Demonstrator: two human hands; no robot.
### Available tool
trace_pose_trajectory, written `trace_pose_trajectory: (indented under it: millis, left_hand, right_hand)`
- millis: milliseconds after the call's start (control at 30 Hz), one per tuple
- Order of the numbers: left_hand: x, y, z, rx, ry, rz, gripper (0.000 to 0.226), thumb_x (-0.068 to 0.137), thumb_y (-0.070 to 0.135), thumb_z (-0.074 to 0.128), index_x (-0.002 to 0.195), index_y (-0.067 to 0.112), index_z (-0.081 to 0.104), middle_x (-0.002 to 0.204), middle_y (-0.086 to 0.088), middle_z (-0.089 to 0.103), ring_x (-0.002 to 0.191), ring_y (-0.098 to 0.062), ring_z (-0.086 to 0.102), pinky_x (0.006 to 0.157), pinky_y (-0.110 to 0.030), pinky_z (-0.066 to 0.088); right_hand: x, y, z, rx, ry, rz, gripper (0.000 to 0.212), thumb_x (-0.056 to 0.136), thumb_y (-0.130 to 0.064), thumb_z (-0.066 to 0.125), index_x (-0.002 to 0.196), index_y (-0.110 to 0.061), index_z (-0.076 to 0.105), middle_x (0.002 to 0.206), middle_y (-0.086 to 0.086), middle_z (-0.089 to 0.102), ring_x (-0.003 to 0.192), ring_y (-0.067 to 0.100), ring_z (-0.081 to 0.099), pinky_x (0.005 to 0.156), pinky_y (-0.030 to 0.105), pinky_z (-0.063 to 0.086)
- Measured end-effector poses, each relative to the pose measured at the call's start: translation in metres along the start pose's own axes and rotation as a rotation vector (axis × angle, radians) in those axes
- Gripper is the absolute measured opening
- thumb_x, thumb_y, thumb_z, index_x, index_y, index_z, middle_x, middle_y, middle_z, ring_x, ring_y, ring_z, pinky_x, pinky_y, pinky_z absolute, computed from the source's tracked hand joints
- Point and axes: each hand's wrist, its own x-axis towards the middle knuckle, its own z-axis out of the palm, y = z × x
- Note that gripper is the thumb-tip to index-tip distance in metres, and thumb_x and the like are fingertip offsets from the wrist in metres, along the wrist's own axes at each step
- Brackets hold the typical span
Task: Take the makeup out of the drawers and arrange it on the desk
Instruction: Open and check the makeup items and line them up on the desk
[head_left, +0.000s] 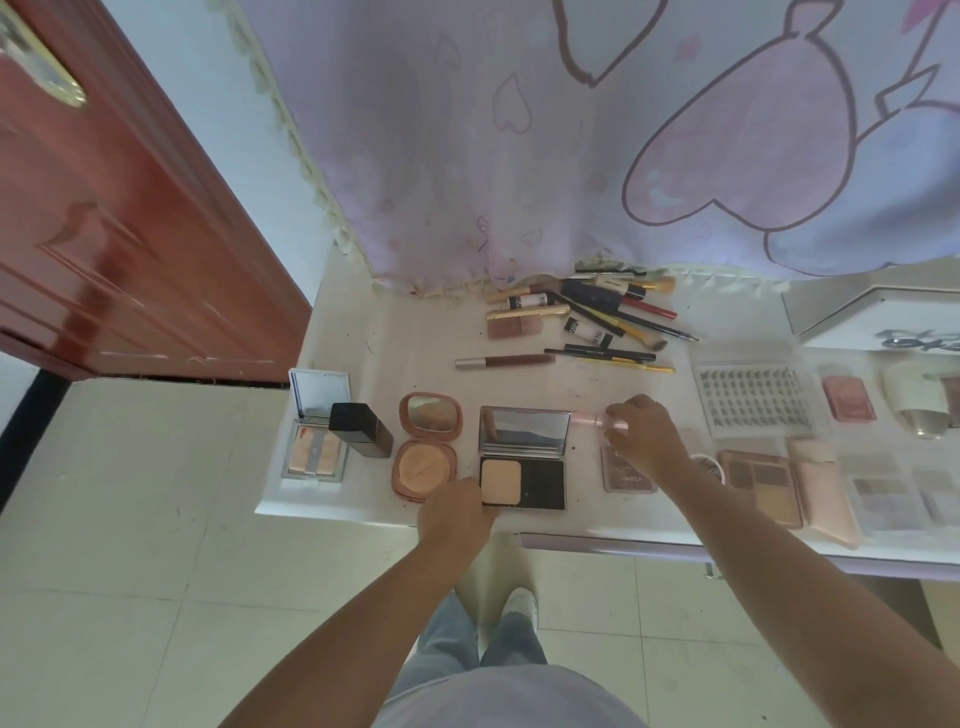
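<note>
Makeup lies spread on the white desk (405, 338). My left hand (454, 512) rests on the front left corner of an open black powder compact (522, 460), which has its mirror lid up. My right hand (644, 431) is closed around a small pale pink tube (589, 420) just right of that mirror. Left of the black compact lie an open round peach compact (427, 447), a black box-shaped bottle (361, 430) and an open silver palette (314, 426). A pile of brushes, pencils and tubes (587, 317) lies at the back.
To the right sit a dark small palette (628, 475), a brown eyeshadow palette (763, 486), a pink pouch (823, 493), a false-lash tray (753, 400) and a pink blush case (848, 397). A lilac cloth (519, 156) hangs behind. A red door (114, 208) stands at left.
</note>
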Motion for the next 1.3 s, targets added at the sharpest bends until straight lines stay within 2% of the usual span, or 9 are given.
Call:
trace_pose_trajectory:
  millis: [167,333,467,600,767,900,1100,1200,1300]
  left_hand:
    - [-0.010,-0.003,0.000,0.058,0.079,0.041,0.029,0.096,0.036,0.040,0.111,0.015,0.053,0.109,0.000,0.063,0.099,-0.014,0.060,0.074,-0.016,0.041]
    - [-0.011,0.021,-0.022,0.144,0.215,0.273,0.037,0.097,0.031,0.038,0.130,0.015,0.042,0.128,-0.001,0.052,0.114,-0.017,0.052,0.089,-0.022,0.046]
    - [0.001,0.056,-0.051,0.247,0.508,0.631,0.053,0.053,0.028,0.087,0.099,0.009,0.069,0.095,-0.004,0.070,0.083,-0.019,0.069,0.060,-0.020,0.055]
    - [-0.003,0.074,-0.071,0.231,0.489,0.907,0.029,0.074,0.025,0.068,0.096,0.007,0.069,0.082,-0.005,0.070,0.067,-0.020,0.069,0.050,-0.022,0.053]
    - [-0.018,0.078,-0.095,0.385,0.156,0.827,0.038,0.099,0.033,0.030,0.129,0.014,0.045,0.116,-0.004,0.058,0.102,-0.020,0.056,0.083,-0.026,0.042]
    - [-0.024,0.075,-0.107,0.318,0.100,0.863,0.034,0.098,0.031,0.035,0.119,0.011,0.053,0.105,-0.006,0.061,0.095,-0.019,0.056,0.082,-0.026,0.040]
    - [-0.028,0.070,-0.114,0.261,0.054,0.870,0.028,0.098,0.027,0.037,0.105,0.009,0.056,0.079,0.007,0.047,0.076,-0.010,0.042,0.072,-0.023,0.034]
    - [-0.027,0.053,-0.125,0.196,0.005,0.777,0.023,0.097,0.025,0.039,0.094,0.010,0.057,0.066,0.013,0.043,0.060,-0.001,0.044,0.060,-0.013,0.034]
    - [-0.020,0.014,-0.149,0.048,0.055,0.606,0.021,0.095,0.019,0.045,0.076,0.017,0.053,0.063,0.007,0.050,0.051,0.003,0.050,0.057,-0.012,0.043]
  right_hand:
    - [0.005,0.003,-0.005,0.034,0.048,-0.030,0.025,0.090,-0.008,0.052,0.110,-0.001,0.064,0.105,0.019,0.062,0.096,0.031,0.056,0.082,0.030,0.043]
    - [-0.018,0.007,-0.033,0.124,0.211,-0.063,0.019,0.087,-0.004,0.056,0.101,0.005,0.066,0.091,0.025,0.063,0.086,0.035,0.058,0.069,0.027,0.040]
    - [-0.049,-0.006,-0.062,0.139,0.195,-0.274,0.015,0.083,-0.001,0.061,0.094,0.004,0.069,0.084,0.021,0.065,0.077,0.026,0.056,0.065,0.007,0.029]
    - [-0.075,-0.023,-0.084,0.177,0.122,-0.398,0.022,0.085,-0.015,0.057,0.098,0.000,0.069,0.088,0.012,0.065,0.077,0.013,0.051,0.067,0.001,0.035]
    - [-0.093,-0.029,-0.104,0.164,-0.035,-0.325,0.023,0.092,-0.017,0.051,0.109,-0.007,0.063,0.086,0.005,0.065,0.067,0.012,0.054,0.062,0.007,0.038]
    - [-0.099,-0.032,-0.112,0.199,-0.077,-0.332,0.023,0.091,-0.018,0.051,0.109,-0.008,0.063,0.070,-0.014,0.052,0.056,-0.002,0.044,0.059,0.005,0.040]
    - [-0.098,-0.040,-0.111,0.242,-0.091,-0.351,0.023,0.090,-0.015,0.053,0.109,-0.009,0.064,0.080,0.000,0.060,0.057,-0.010,0.050,0.058,0.005,0.039]
    - [-0.100,-0.030,-0.115,0.255,-0.033,-0.296,0.020,0.090,-0.015,0.054,0.106,-0.014,0.065,0.095,0.009,0.068,0.068,0.003,0.055,0.062,0.001,0.040]
    - [-0.106,0.003,-0.135,0.459,0.179,-0.091,0.016,0.088,-0.010,0.057,0.092,-0.021,0.067,0.098,0.023,0.068,0.091,0.037,0.063,0.065,0.011,0.041]
